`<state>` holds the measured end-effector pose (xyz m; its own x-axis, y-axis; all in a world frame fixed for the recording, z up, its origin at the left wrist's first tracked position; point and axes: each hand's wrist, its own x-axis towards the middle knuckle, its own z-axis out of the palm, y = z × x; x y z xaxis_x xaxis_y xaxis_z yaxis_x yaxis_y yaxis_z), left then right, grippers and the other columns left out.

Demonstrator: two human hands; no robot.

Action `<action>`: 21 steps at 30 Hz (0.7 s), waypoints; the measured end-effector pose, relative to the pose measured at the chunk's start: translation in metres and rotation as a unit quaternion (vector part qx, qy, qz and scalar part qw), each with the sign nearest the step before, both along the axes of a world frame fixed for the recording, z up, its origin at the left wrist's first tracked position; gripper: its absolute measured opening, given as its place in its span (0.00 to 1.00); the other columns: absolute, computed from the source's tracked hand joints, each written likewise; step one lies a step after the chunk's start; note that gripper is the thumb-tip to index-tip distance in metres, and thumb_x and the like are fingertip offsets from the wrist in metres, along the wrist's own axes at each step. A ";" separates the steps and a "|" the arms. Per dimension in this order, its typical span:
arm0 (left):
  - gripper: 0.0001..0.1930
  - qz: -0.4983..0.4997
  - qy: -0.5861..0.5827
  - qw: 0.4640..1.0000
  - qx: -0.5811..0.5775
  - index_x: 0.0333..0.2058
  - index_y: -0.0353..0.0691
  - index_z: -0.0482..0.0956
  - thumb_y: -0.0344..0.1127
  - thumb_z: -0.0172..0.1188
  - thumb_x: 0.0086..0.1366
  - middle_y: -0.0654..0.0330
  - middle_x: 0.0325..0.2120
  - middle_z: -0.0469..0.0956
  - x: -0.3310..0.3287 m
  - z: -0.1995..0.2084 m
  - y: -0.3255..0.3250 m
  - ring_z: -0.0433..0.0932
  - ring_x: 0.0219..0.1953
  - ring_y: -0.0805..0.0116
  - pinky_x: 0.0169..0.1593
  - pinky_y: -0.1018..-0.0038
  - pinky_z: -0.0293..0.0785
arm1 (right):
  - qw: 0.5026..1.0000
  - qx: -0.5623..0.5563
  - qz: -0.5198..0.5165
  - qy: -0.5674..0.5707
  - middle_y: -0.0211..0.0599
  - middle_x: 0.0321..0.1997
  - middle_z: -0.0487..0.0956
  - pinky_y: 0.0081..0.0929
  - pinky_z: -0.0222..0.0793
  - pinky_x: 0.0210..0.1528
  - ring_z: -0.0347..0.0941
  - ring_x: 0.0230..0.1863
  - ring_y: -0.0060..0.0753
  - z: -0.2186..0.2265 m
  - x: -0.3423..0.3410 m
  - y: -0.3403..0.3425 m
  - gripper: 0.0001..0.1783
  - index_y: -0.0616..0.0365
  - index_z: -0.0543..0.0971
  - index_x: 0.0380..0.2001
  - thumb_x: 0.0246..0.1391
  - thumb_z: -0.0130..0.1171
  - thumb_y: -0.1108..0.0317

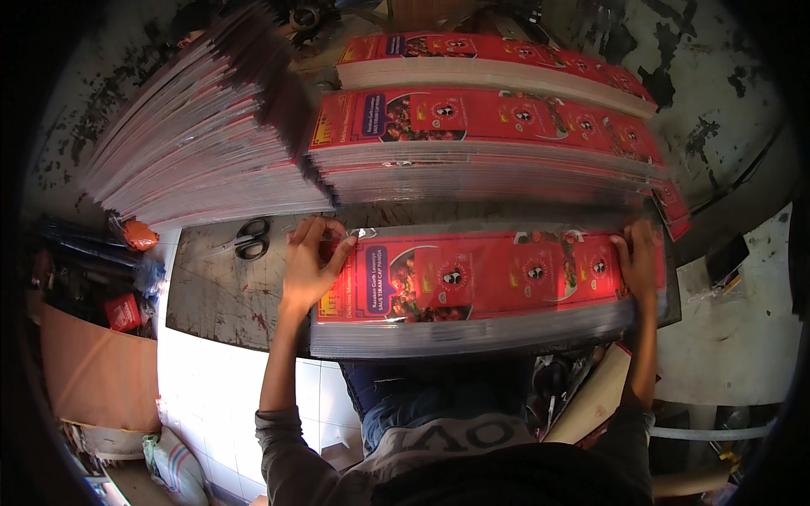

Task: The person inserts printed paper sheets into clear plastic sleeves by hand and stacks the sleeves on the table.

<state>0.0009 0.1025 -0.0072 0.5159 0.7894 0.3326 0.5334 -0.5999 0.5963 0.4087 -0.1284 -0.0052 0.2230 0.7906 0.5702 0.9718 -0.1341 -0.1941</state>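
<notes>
A neat stack of red printed plastic packaging sheets (498, 274) lies right in front of me near the table's close edge. My left hand (314, 260) grips its left end, thumb on the top sheet and fingers bent at the far corner. At the opposite end, my right hand (639, 257) has its thumb over the top and its fingers around the far right corner. Whether they pinch only the top sheets or more of the stack I cannot tell. Black-handled scissors (251, 239) rest on the table just left of my left hand.
Beyond lie two more stacks of red sheets, a middle stack (489, 126) and a far stack (498, 52). A tall, fanned-out pile of clear-edged sheets (211, 143) leans at the far left. The worn dark table (215, 295) ends close to my body.
</notes>
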 end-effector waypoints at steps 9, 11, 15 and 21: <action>0.05 -0.104 -0.326 0.937 0.077 0.33 0.36 0.64 0.25 0.52 0.60 0.55 0.33 0.69 -0.036 0.040 -0.032 0.69 0.35 0.74 0.40 0.78 0.66 | 0.942 0.242 -0.039 -0.228 0.45 0.38 0.68 0.31 0.57 0.44 0.62 0.37 0.43 0.045 -0.016 -0.038 0.13 0.65 0.66 0.35 0.53 0.53 0.67; 0.07 -0.065 -0.343 0.928 0.128 0.36 0.37 0.65 0.27 0.52 0.60 0.57 0.34 0.69 -0.024 0.064 -0.028 0.68 0.36 0.74 0.42 0.77 0.65 | 0.948 0.268 -0.089 -0.147 0.45 0.36 0.68 0.41 0.54 0.48 0.62 0.39 0.49 0.066 -0.008 -0.028 0.13 0.62 0.66 0.29 0.51 0.54 0.62; 0.14 0.121 -0.167 0.914 0.351 0.43 0.39 0.68 0.30 0.56 0.58 0.51 0.43 0.68 0.023 0.133 0.015 0.69 0.45 0.59 0.47 0.68 0.65 | 0.971 0.217 -0.087 -0.054 0.43 0.32 0.71 0.36 0.57 0.44 0.64 0.37 0.46 0.143 0.012 0.042 0.14 0.62 0.70 0.30 0.50 0.55 0.61; 0.22 -0.015 0.053 0.927 0.371 0.51 0.47 0.65 0.42 0.54 0.58 0.47 0.54 0.59 0.092 0.097 0.025 0.60 0.55 0.45 0.54 0.55 0.60 | 0.994 0.062 -0.057 -0.077 0.40 0.45 0.70 0.40 0.59 0.49 0.62 0.50 0.46 0.075 0.047 0.133 0.16 0.52 0.68 0.41 0.50 0.54 0.61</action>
<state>0.0929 0.1276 0.0902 0.5940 0.3483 0.7251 0.5420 -0.8394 -0.0408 0.4552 0.0051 0.0701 0.2107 0.6873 0.6952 0.9709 -0.2299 -0.0670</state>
